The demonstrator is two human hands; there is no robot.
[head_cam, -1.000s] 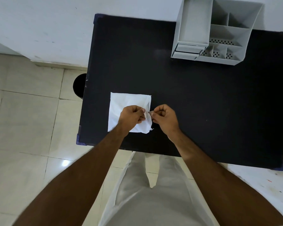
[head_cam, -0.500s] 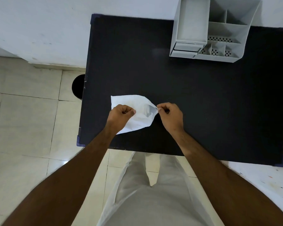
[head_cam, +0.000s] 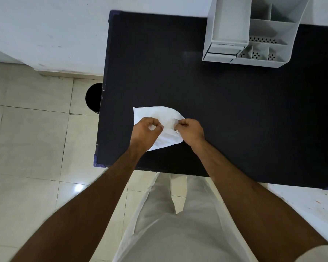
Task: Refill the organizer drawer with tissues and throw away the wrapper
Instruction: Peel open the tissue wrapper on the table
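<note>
A: What is nearest the camera?

B: The person's pale trousers and two bare forearms reaching forward over the near edge of the black table.

A: And the hands?

B: Both are over the near left part of the table, close together but not touching. The left hand is curled, thumb and forefinger pinched on the white packet. The right hand is curled too, its fingertips nipping the packet's right edge.

A: So both are gripping it?

B: Yes, each has a small fold of it between narrow, closed fingers.

A: Is the packet lying flat?

B: No. Its far left corner is square, but the right side is rounded and creased between the hands. Whether its underside touches the table I cannot tell. Whether it is torn open I cannot tell either.

A: Where is the organizer?

B: At the far right of the table, by the wall: a grey organizer with open compartments, some with perforated floors. Its drawer sits at the lower left of its front and looks pushed in. It is well apart from the packet.

A: Anything off the table?

B: A dark round bin on the tiled floor, just beside the table's left edge and partly hidden by it. Beyond it is a white wall.
</note>
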